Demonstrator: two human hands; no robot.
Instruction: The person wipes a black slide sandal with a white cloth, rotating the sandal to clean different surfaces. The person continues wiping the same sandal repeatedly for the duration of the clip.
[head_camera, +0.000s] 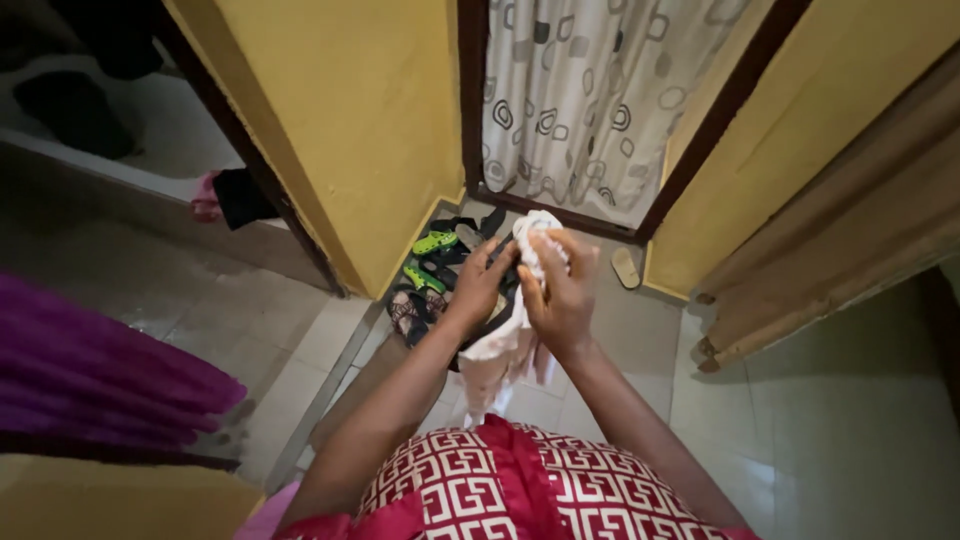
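A white cloth (505, 350) hangs in front of me, bunched at the top and trailing down toward my red and white patterned clothing. My right hand (560, 290) is closed around its upper bunched part. My left hand (483, 283) presses against the cloth from the left, fingers wrapped on it. Both hands are raised above the tiled floor, over a pile of shoes.
Several shoes lie by the yellow wall (360, 110), among them green sandals (432, 243) and dark sandals (412, 310). A single slipper (626, 266) lies near the patterned curtain (590, 90) in the doorway. A brown curtain (850, 240) hangs at right; purple fabric (90, 370) at left.
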